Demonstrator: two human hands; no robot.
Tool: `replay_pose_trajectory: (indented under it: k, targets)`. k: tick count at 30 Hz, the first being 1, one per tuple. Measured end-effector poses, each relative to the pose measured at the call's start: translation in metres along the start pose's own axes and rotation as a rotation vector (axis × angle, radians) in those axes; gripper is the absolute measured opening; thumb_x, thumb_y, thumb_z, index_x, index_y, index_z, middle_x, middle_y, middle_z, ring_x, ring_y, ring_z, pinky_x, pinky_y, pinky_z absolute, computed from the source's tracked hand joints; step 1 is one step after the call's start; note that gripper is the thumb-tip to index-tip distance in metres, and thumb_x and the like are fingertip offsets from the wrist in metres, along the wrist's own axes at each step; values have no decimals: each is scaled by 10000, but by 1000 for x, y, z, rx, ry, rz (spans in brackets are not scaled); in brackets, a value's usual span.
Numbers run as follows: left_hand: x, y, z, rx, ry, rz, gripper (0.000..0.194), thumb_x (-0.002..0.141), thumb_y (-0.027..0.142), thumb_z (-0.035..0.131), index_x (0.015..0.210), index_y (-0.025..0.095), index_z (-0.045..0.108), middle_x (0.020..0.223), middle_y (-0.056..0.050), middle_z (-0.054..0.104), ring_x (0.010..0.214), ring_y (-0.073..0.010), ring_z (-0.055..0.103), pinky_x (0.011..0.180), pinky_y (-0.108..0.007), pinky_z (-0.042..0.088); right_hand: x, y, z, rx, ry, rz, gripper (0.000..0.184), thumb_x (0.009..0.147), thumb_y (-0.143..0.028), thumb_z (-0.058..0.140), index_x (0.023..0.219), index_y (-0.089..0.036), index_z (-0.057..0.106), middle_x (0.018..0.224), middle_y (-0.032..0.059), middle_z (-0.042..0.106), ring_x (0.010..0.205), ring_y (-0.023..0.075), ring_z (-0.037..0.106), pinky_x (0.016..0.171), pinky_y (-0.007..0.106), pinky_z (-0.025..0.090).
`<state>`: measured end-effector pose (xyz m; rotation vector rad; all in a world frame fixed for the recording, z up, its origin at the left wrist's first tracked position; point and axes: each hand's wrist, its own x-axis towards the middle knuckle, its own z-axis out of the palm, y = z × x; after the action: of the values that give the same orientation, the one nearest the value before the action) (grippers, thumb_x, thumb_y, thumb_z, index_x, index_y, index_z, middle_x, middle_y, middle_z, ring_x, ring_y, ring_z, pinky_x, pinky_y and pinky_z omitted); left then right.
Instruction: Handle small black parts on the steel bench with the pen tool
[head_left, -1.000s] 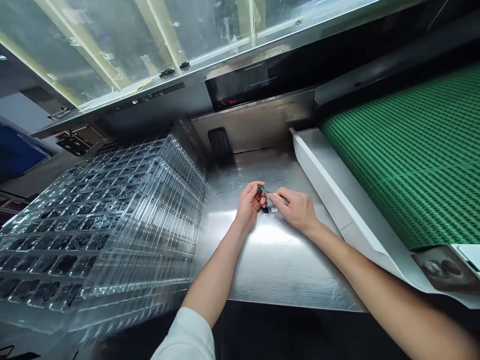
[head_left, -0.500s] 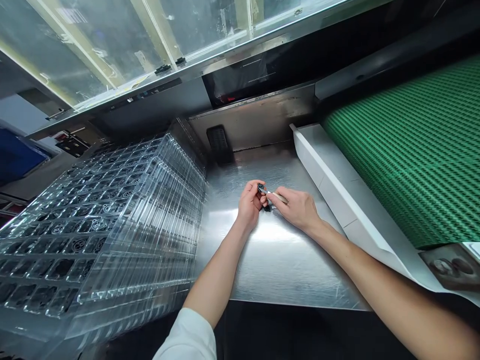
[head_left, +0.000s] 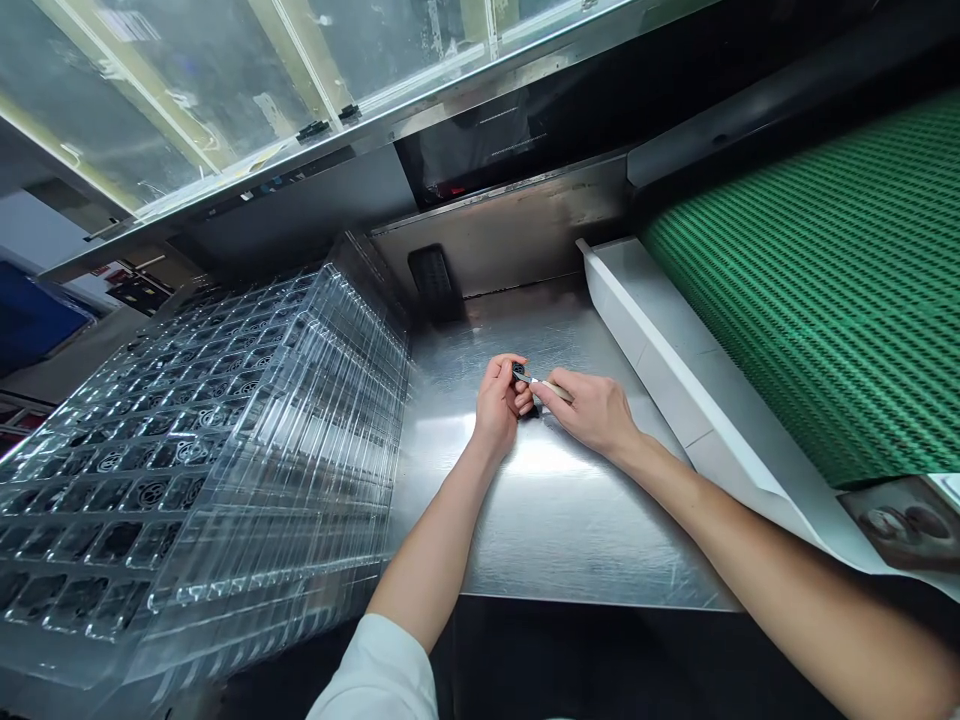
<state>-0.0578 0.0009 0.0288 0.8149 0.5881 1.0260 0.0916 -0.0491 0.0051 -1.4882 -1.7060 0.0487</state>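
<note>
My left hand (head_left: pixel 499 402) is closed in a pinch on a small dark round part (head_left: pixel 518 371), held just above the steel worktop (head_left: pixel 555 500). My right hand (head_left: pixel 592 412) grips a thin tool (head_left: pixel 546 385) whose metal tip touches that part. Both hands meet near the middle of the worktop. The underside of the part is hidden by my fingers.
A stack of clear plastic trays (head_left: pixel 202 470) with several small round parts in their pockets lies at the left. A white guard rail (head_left: pixel 675 370) borders a green conveyor belt (head_left: pixel 832 290) at the right. A glass-fronted machine housing (head_left: pixel 315 90) hangs above the back.
My hands keep the same pinch and tool grip. The view has shifted slightly, so the hands sit a little higher in the frame.
</note>
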Motion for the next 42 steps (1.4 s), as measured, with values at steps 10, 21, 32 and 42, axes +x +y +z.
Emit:
replay_pose_trajectory:
  k: [10, 21, 32, 42]
  targets:
    - [-1, 2, 1, -18, 25, -21, 238, 995, 433, 688, 993, 219, 586, 637, 67, 409, 475, -62, 343, 469, -179, 267, 0, -1, -2, -3, -15, 2, 549, 1099, -618, 411, 734, -210, 460, 642, -2, 533, 585, 164, 454, 599, 312, 245]
    - [-1, 1, -1, -50, 9, -5, 199, 1008, 384, 669, 971, 202, 598, 628, 63, 418, 459, -53, 328, 454, -167, 254, -2, -4, -2, -58, -1, -10, 525, 1095, -591, 419, 739, -206, 446, 624, -4, 525, 563, 157, 444, 579, 307, 221]
    - [-2, 2, -1, -39, -1, 3, 221, 998, 399, 685, 986, 195, 602, 625, 69, 408, 460, -49, 323, 454, -161, 258, -1, -6, -4, -51, -19, 13, 551, 1092, -620, 390, 732, -206, 442, 617, 4, 524, 563, 160, 448, 580, 308, 221]
    - [0, 7, 0, -21, 96, 1, 215, 1019, 417, 643, 998, 210, 586, 668, 63, 386, 480, -54, 301, 473, -177, 249, 0, -3, -4, -15, 50, 88, 564, 1084, -648, 408, 746, -217, 544, 634, 20, 555, 577, 182, 489, 597, 324, 271]
